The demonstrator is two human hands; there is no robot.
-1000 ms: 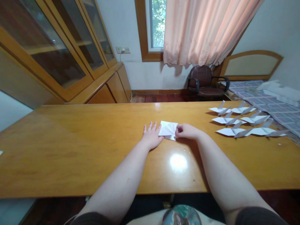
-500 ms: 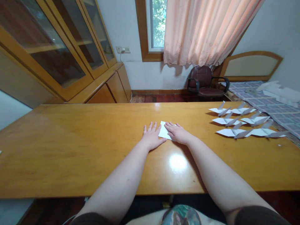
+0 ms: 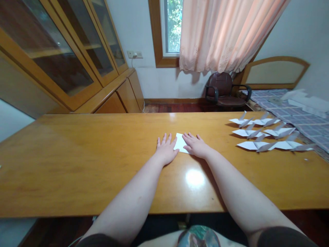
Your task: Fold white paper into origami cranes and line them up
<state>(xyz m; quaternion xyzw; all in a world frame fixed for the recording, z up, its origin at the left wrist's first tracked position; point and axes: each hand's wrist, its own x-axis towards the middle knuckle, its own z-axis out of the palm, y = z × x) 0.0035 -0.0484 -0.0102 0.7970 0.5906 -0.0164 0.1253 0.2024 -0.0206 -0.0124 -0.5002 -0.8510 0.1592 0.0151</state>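
Note:
A small piece of white paper [image 3: 180, 143] lies flat on the wooden table [image 3: 77, 164], between my two hands. Spread over its left edge is my left hand [image 3: 166, 151], palm down with the fingers apart. My right hand [image 3: 196, 145] rests flat on the paper's right part, fingers stretched out, and hides that side of it. Neither hand grips anything. Off to the right stand several folded white paper cranes [image 3: 253, 145] in rows.
A tiny white scrap [image 3: 305, 159] lies near the table's right end. Beyond the table are a brown armchair [image 3: 223, 87], a bed with a checked cover [image 3: 272, 99] and, at left, a glass-door cabinet [image 3: 102, 82].
My right hand has shifted slightly right and its fingers have spread, baring more of the paper. My left thumb has drawn in a little. The paper stays in place.

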